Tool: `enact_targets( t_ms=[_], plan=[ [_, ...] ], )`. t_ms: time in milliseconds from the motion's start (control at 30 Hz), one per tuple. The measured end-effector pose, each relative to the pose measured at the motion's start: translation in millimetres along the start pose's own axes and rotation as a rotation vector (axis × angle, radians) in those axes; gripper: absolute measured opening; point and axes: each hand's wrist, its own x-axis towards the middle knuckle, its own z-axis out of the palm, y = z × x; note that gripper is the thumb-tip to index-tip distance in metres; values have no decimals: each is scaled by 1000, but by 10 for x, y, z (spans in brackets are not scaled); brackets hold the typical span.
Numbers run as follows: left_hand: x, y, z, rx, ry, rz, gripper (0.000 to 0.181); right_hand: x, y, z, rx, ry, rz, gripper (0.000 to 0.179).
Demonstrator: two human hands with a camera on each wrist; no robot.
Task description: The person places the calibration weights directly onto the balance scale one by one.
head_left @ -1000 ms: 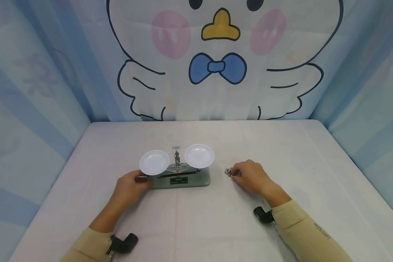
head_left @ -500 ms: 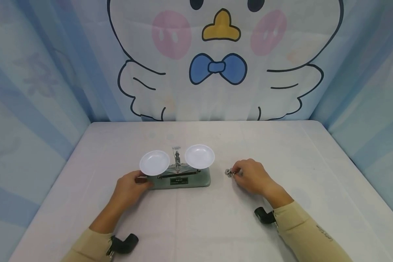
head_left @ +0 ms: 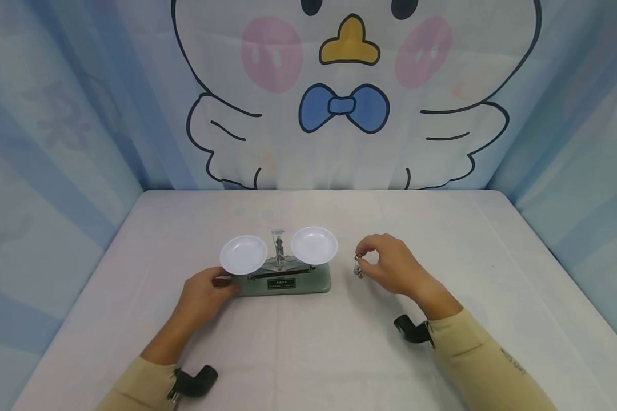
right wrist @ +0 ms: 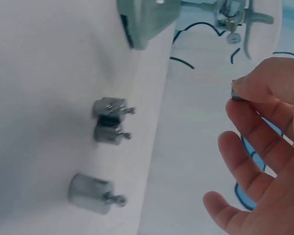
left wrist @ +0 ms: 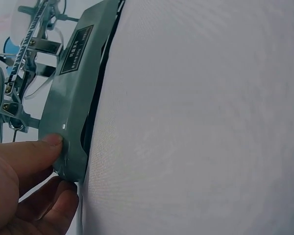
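A green balance scale (head_left: 305,282) stands on the table, its white left pan (head_left: 244,255) sitting lower than the right pan (head_left: 315,245). My left hand (head_left: 201,299) grips the base's left end; in the left wrist view the thumb (left wrist: 49,147) lies on the green housing and the other fingers curl below it. Between thumb and forefinger, my right hand (head_left: 395,267) pinches a small metal weight (right wrist: 235,92), mostly hidden by the fingertips. It is raised above the table, right of the scale. Below it stand three knobbed metal weights, including a larger one (right wrist: 90,193).
A white cloth covers the table (head_left: 308,354). Blue and white curtains (head_left: 46,171) enclose the sides, and a printed cartoon backdrop (head_left: 339,154) hangs behind the far edge. Each wrist carries a black camera mount (head_left: 195,382).
My right hand has risen from the cluster of weights, lifting a small one off the table and moving slightly left. My left hand stays at the scale's base.
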Motion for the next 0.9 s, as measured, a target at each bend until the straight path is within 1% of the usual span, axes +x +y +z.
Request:
enact_targets(
  t_ms=[133, 367, 533, 633, 767, 900],
  plan=[
    [0, 0, -5, -1, -4, -5, 42, 83, -109, -53, 31, 19, -24, 14],
    [10, -12, 5, 16, 1, 24, 42, 254, -314, -117, 64, 23, -41, 16],
    [20, -7, 37, -8, 9, 34, 43, 364, -424, -112, 76, 13, -60, 15],
    [18, -1, 47, -12, 20, 36, 44, 414, -470, -99, 82, 2, -51, 16],
    [12, 16, 47, 6, 31, 37, 44, 454, -488, -71, 83, 1, -32, 16],
    [16, 34, 46, 14, 35, 34, 43, 476, -498, -50, 76, 2, -30, 16]
  ],
)
